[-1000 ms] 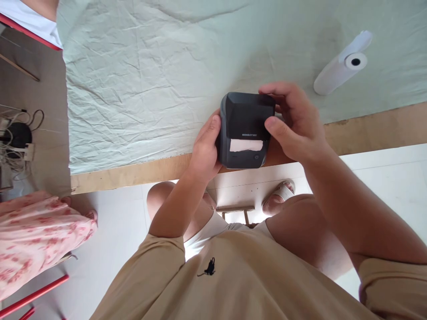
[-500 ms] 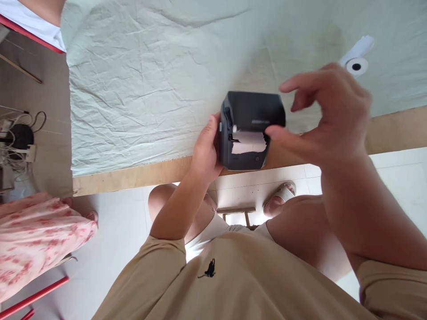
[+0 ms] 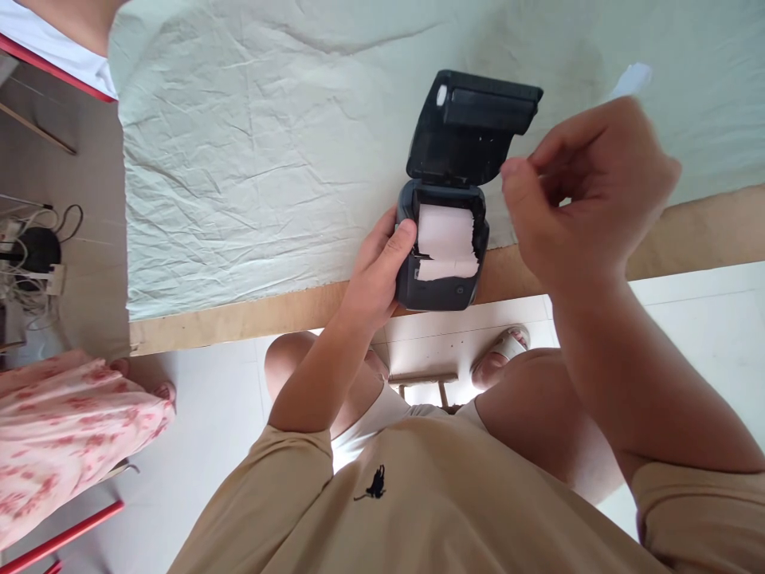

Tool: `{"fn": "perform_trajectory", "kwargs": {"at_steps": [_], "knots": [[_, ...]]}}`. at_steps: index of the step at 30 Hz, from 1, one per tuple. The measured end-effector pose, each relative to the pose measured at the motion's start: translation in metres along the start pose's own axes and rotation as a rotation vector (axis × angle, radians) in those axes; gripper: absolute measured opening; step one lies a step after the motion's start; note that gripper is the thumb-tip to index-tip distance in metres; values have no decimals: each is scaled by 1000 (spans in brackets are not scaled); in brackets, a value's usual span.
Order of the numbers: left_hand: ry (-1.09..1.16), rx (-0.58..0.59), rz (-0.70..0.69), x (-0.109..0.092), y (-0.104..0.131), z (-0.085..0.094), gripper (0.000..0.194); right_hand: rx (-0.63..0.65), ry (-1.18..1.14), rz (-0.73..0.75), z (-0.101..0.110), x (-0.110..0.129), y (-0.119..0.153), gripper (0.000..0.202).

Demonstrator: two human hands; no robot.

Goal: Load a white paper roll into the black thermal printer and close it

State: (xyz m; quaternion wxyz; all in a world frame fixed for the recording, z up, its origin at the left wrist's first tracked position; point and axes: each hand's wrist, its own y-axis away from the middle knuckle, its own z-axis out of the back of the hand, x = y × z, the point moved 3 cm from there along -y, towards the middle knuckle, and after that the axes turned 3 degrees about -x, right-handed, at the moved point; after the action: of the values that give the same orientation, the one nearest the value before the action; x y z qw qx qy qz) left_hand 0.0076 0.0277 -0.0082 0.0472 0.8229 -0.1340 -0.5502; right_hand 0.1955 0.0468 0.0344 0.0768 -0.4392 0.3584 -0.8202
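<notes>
A small black label printer is held over the table's near edge with its lid swung up and back. Inside its bay lies a white paper roll, the torn end of its strip resting over the front. My left hand is wrapped round the printer's left side, thumb on the rim of the bay. To the right of the lid, close to its edge, my right hand has its fingers curled in and thumb against them, with nothing visible in them. Whether it touches the lid I cannot tell.
A pale green cloth covers the table, whose wooden edge shows in front. Loose white paper lies beyond my right hand. Another person's arm is at top left. Cables and pink floral fabric are at left.
The printer's lid has gone from shut to open, uncovering the paper roll. My right hand has curled its fingers, and now hides the spare roll on the table. My left thumb has shifted onto the rim.
</notes>
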Motion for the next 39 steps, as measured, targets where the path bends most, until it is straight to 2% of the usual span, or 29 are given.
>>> {"fn": "perform_trajectory", "kwargs": {"at_steps": [3,5,7,10,13,15,18,21,22,23,27,29,31,34,36,39], "knots": [[-40,31,-16,-1,2,-1,43,251,215,144,-4,5,2,13],[-68,26,-21,-1,2,0,44,431,309,164,-5,5,4,16],[-84,20,-18,0,2,1,45,556,325,151,-4,4,6,15],[-94,26,-6,0,2,3,49,651,267,115,1,4,7,7],[-85,19,10,0,3,4,50,686,112,37,8,7,1,22],[-67,-11,16,0,3,3,46,617,-79,-52,13,6,-8,28],[-22,-62,25,1,2,2,37,294,-353,-283,17,-15,-23,30],[35,-62,34,3,-1,1,31,55,-443,-501,10,-49,-24,38],[42,-64,31,4,-1,1,29,6,-394,-488,8,-58,-22,38],[41,-72,28,4,-2,2,29,14,-334,-459,6,-63,-19,37],[7,-95,11,3,-4,3,33,263,-44,-247,4,-67,-8,38],[9,-78,20,2,-3,2,33,326,65,-187,5,-66,-6,36],[25,-63,24,0,-2,1,30,368,136,-205,5,-68,-5,33],[21,-68,36,-1,0,1,25,425,174,-259,4,-68,-4,47],[5,-81,42,0,0,2,27,376,153,-178,11,-64,-7,48],[-17,-108,29,2,-1,4,35,79,162,69,34,-65,-16,34]]}}
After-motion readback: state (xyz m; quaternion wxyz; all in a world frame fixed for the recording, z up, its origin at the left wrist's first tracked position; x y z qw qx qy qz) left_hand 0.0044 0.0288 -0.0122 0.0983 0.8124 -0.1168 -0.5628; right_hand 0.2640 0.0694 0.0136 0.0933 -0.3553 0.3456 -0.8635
